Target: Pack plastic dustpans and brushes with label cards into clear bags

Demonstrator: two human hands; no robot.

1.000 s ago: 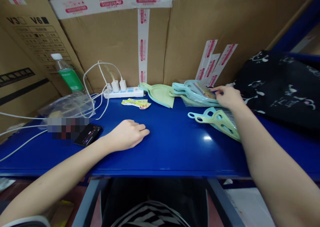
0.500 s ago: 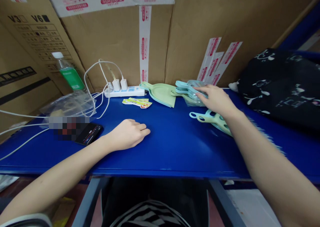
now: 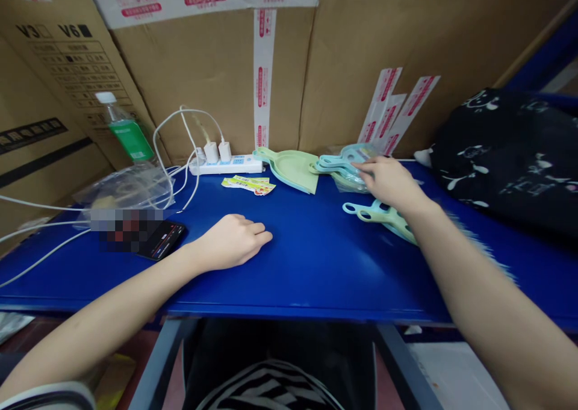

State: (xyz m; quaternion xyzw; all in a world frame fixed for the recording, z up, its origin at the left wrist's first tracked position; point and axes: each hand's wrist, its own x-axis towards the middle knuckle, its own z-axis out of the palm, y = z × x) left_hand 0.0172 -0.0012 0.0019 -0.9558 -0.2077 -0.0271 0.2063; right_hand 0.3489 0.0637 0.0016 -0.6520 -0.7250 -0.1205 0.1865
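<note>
On my feed, the blue shelf (image 3: 311,274) runs beneath both hands. Ahead of the left hand (image 3: 230,241) lie a few printed paper labels (image 3: 248,185), and just in front of them a white power strip (image 3: 226,167) holds two white chargers (image 3: 217,152). White cables (image 3: 178,151) loop from the chargers and trail off past the left hand's far side. Further left of that hand, a phone (image 3: 161,240) lies face up, partly beside a pixelated patch I can't read. Beyond it, a water bottle (image 3: 126,134) with a green label stands upright against a cardboard box (image 3: 203,79). Past the right hand's outer side, a black printed cloth (image 3: 501,157) fills the end of the shelf, but nothing stands between that hand and the dustpans.

Directly under the right hand's fingertips is a stack of pale blue and green dustpans (image 3: 343,168). A single green dustpan (image 3: 289,170) sits ahead of the gap between my hands, and more pale blue and green dustpans (image 3: 382,216) lie tilted just below the right palm, handles pointing left.

The stacked dustpans seem to sit in a clear plastic bag (image 3: 347,182). Another clear plastic bag (image 3: 126,187) lies by the cables, with something tan inside that I can't make out.

The left hand rests on the shelf, fingers loosely curled and together, holding nothing. The right hand's fingers (image 3: 368,170) stretch forward, slightly spread, touching the stack; I can't tell whether they're pinching it.
</note>
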